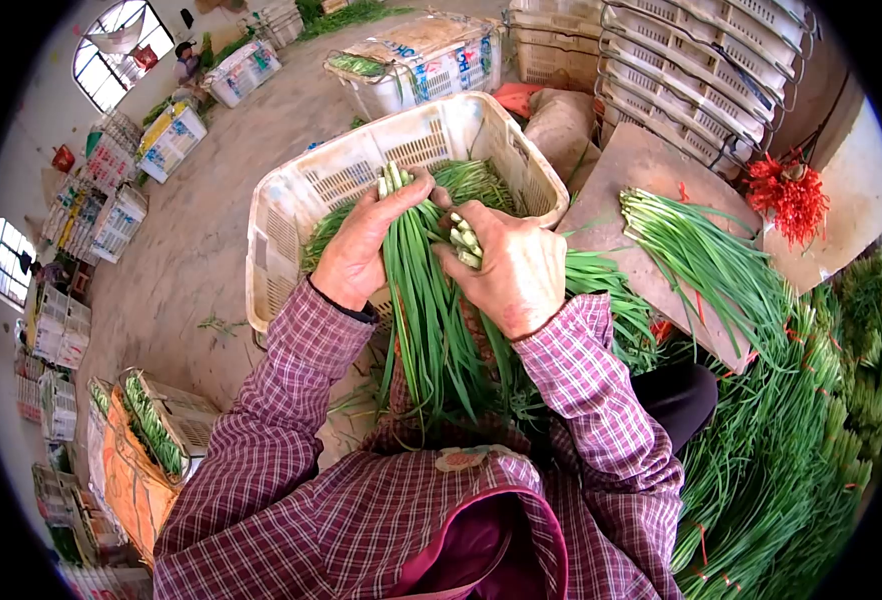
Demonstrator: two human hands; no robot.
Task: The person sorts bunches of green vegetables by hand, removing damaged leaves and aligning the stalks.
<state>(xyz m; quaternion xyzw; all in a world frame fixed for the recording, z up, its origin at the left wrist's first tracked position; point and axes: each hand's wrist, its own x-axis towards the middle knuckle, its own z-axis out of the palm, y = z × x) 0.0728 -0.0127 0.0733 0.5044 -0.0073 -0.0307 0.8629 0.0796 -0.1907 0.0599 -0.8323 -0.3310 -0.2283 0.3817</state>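
Note:
My left hand (358, 245) is closed round a bunch of green chives (423, 300), with its pale cut ends up by the thumb and the leaves hanging down. Close beside it, my right hand (513, 268) grips a second bunch, whose white stem ends (466, 242) poke out between thumb and fingers; its leaves hang below, partly hidden by the hand. Both hands are above the near side of a white plastic crate (279, 225), which has more chives (476, 183) lying inside.
On the right, a board (609, 175) carries a bundle of chives (686, 235) and red ties (791, 205). A large heap of chives (761, 460) lies below it. Stacked crates (701, 75) stand behind, near a sack (561, 130). Packed crates (426, 60) line the floor; another person (187, 65) is far back.

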